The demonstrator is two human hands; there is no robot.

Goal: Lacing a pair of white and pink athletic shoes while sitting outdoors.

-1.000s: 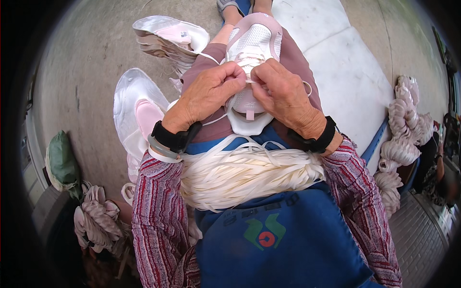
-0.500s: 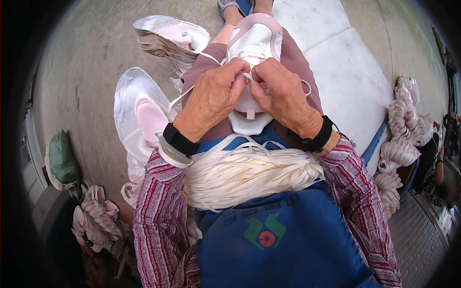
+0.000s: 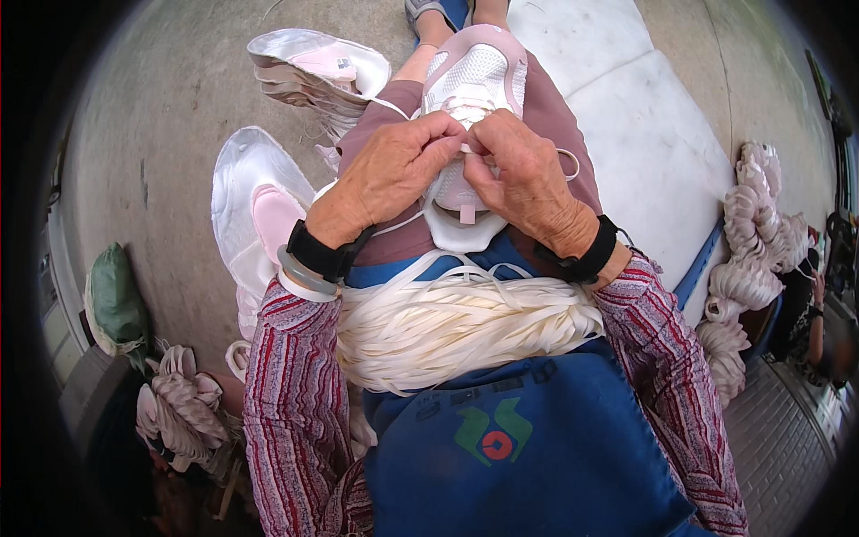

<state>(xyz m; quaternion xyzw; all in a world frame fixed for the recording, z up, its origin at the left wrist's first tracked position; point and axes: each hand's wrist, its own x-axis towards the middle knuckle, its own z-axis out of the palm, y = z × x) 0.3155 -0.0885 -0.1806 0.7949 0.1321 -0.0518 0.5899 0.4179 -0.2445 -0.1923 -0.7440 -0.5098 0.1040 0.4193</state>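
A pink and white shoe upper [image 3: 474,79] lies across my lap, its toe pointing away from me. My left hand [image 3: 394,170] pinches a white shoelace [image 3: 464,149] over the shoe's opening. From the other side my right hand [image 3: 523,170] closes on the same lace, the fingertips of both hands almost touching. A loop of lace sticks out to the right of my right hand. Near my waist a thick bundle of white laces [image 3: 465,327] rests on my blue apron [image 3: 537,447].
Left of my legs stand stacks of white and pink shoe uppers [image 3: 300,67], with another pile [image 3: 255,210] nearer. A white slab [image 3: 635,134] lies to the right. Beyond it hang bunched uppers [image 3: 747,242]. A green sack [image 3: 119,291] is at far left; someone's arm shows at far right.
My left hand has shifted slightly left and its forearm has swung outward, with the fingers still at the lace. My right hand has stayed nearly in place.
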